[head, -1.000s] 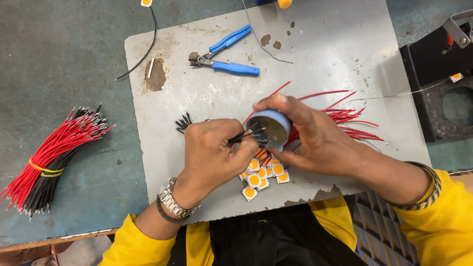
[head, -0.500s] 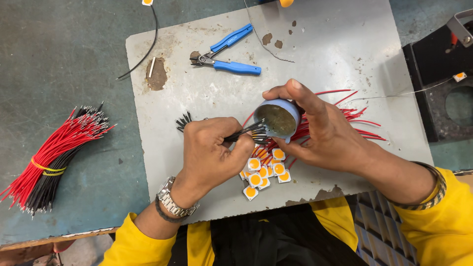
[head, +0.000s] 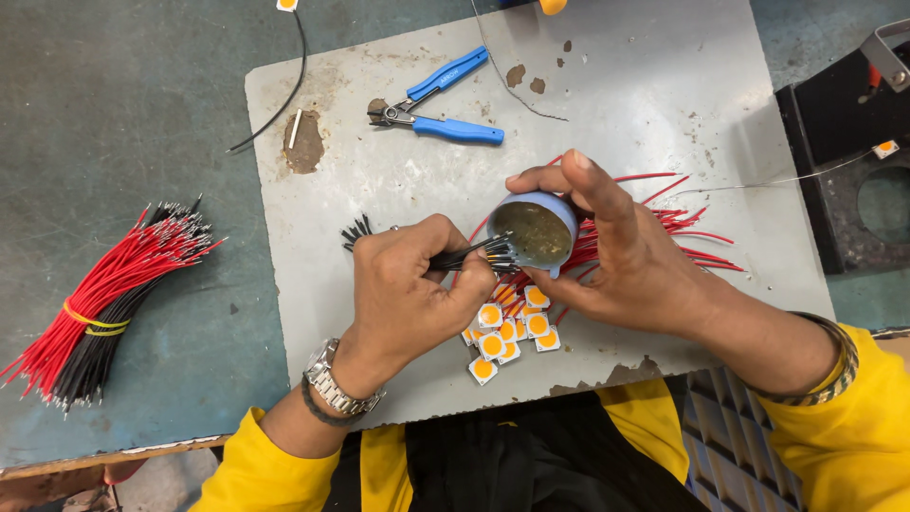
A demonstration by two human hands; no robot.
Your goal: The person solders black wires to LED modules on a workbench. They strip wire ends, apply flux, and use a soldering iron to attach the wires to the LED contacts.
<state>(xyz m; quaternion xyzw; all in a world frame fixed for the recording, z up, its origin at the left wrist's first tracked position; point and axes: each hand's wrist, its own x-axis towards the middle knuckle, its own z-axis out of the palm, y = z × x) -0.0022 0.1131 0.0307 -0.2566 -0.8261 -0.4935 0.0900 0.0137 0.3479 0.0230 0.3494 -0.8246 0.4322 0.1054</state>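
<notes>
My left hand (head: 412, 289) grips a small bunch of black wires (head: 464, 256), their stripped tips pushed into a little round blue tin (head: 536, 232) of brownish paste. My right hand (head: 626, 256) holds that tin tilted toward the wires, above the grey metal plate (head: 607, 104). Just below the two hands lie several small square white chips with orange centres (head: 507, 327). Loose red wires (head: 687, 223) spread out under and behind my right hand.
Blue-handled cutters (head: 445, 114) lie on the plate's far side. A banded bundle of red and black wires (head: 104, 294) rests on the green table at left. A black fixture (head: 853, 180) stands at the right edge.
The right hand has tilted the tin more toward the left hand, and the wire tips have gone further into the paste. Both hands stay in nearly the same place.
</notes>
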